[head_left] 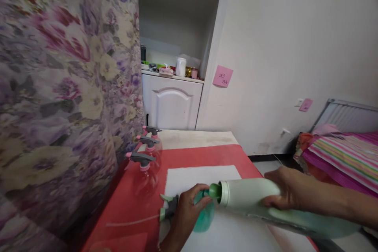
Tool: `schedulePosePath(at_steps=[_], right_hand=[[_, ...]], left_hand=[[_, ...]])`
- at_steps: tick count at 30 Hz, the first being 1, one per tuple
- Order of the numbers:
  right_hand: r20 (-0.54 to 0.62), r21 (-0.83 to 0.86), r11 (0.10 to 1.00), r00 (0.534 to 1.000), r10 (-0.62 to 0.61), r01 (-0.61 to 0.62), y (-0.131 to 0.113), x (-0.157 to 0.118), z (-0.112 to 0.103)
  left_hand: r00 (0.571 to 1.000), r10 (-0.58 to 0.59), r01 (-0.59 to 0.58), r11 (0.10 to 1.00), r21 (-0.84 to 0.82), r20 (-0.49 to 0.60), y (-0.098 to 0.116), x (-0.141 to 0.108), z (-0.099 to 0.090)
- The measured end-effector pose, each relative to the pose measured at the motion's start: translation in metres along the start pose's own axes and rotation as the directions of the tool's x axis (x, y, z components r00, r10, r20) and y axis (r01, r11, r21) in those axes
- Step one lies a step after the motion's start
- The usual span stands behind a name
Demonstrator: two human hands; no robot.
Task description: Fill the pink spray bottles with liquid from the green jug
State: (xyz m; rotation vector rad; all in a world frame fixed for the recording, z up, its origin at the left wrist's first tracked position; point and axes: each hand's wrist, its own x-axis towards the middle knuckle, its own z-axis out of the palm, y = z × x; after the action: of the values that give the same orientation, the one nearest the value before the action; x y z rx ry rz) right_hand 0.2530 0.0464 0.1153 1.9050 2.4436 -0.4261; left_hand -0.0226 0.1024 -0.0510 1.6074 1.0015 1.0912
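Teal bottle (204, 220) below left hand (189, 205) pinching its neck, right hand (282, 189) clasping pale jug (245, 193) (tipped)

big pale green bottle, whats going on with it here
A person's right hand holds the large pale green bottle tipped, its mouth at the top of a small green bottle, which the left hand steadies. It looks like pouring, though the flow is hard to make out. A loose spray head lies beside the left hand, and three clear spray bottles stand farther left.
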Motion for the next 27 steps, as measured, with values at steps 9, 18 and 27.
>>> schedulePosePath(at_steps=[9,18,27], right_hand=[[0.006,-0.022,1.0,1.0,-0.018,0.018,0.001,-0.0001,0.0008],[0.011,-0.012,1.0,1.0,-0.009,0.009,-0.0016,0.0006,-0.0034],[-0.01,-0.039,0.999,1.0,-0.025,0.024,0.0002,0.0021,-0.0021]], left_hand=[[1.0,0.008,-0.008,1.0,0.021,0.002,0.005,-0.0015,0.0002],[1.0,0.001,-0.001,1.0,0.017,-0.007,0.0045,-0.0007,0.0003],[1.0,-0.017,0.018,0.999,0.042,-0.019,0.0078,-0.0023,0.0005]])
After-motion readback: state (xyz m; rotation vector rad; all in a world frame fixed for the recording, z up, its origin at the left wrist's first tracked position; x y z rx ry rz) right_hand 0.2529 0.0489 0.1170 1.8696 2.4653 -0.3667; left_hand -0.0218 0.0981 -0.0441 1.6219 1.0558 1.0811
